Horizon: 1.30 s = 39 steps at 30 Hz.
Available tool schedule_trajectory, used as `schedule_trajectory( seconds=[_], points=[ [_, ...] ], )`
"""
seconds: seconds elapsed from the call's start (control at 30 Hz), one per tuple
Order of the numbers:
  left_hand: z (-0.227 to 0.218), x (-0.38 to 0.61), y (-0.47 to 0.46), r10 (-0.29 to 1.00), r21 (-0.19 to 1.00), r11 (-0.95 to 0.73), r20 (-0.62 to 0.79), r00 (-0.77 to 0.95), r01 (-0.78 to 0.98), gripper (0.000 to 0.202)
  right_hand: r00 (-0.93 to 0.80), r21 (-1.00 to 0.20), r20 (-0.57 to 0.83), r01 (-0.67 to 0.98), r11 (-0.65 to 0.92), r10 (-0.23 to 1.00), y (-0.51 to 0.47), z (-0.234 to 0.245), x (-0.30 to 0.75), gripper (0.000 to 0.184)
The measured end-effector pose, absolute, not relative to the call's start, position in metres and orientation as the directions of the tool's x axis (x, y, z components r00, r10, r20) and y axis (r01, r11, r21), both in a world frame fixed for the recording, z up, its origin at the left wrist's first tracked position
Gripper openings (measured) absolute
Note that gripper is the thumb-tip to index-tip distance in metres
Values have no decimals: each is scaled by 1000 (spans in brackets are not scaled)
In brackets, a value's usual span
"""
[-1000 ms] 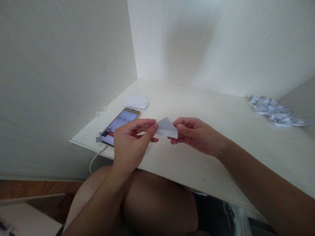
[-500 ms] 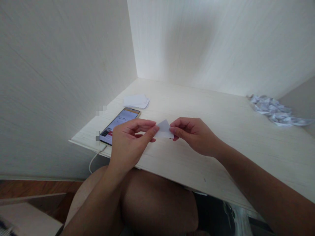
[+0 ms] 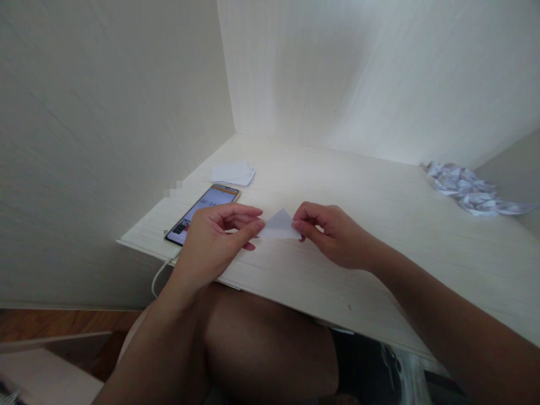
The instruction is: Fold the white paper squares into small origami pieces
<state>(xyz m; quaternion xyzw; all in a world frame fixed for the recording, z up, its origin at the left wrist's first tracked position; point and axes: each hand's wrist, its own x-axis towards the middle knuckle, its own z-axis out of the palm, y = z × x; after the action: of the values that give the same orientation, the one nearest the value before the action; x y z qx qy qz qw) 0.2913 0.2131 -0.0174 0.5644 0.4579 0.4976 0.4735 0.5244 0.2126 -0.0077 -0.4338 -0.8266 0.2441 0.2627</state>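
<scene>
A small white piece of folded paper (image 3: 280, 226), with a pointed top and a flat band along its lower edge, is held above the desk between my two hands. My left hand (image 3: 223, 233) pinches its left end between thumb and fingers. At the right end, the thumb and forefinger of my right hand (image 3: 324, 228) grip the paper. The fingertips behind the paper are partly hidden.
A phone (image 3: 202, 211) showing a timer lies behind my left hand, with a white cable (image 3: 158, 275) hanging off the desk edge. Beyond it rests a stack of white paper pieces (image 3: 232, 173). Folded paper strips (image 3: 468, 191) lie heaped at the far right. Walls border the desk (image 3: 358, 287).
My left hand has shifted slightly left and down, so more of the folded paper shows between my hands. The right hand stays nearly in place, still gripping its end.
</scene>
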Motion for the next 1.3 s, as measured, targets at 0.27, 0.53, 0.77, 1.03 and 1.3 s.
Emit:
schedule_trajectory(
  seconds=[0.27, 0.53, 0.77, 1.03, 1.3],
  points=[
    [-16, 296, 211, 977, 974, -209, 203, 66, 89, 11, -497, -625, 250, 572, 531, 831, 212, -7, 524, 21],
    [-20, 297, 215, 985, 987, -126, 137, 107, -100, 16, -414, -748, 207, 517, 416, 886, 214, -11, 523, 23],
    [-9, 292, 208, 964, 986, -166, 168, 204, -26, 17, -374, -835, 159, 443, 326, 914, 217, -16, 523, 26],
    [-9, 284, 205, 939, 953, -279, 245, 240, 117, 32, -365, -868, 139, 403, 291, 920, 217, -16, 524, 26],
    [-20, 287, 210, 894, 865, -445, 416, 164, 231, 8, -370, -903, 147, 327, 277, 917, 215, -16, 521, 23]
  ],
)
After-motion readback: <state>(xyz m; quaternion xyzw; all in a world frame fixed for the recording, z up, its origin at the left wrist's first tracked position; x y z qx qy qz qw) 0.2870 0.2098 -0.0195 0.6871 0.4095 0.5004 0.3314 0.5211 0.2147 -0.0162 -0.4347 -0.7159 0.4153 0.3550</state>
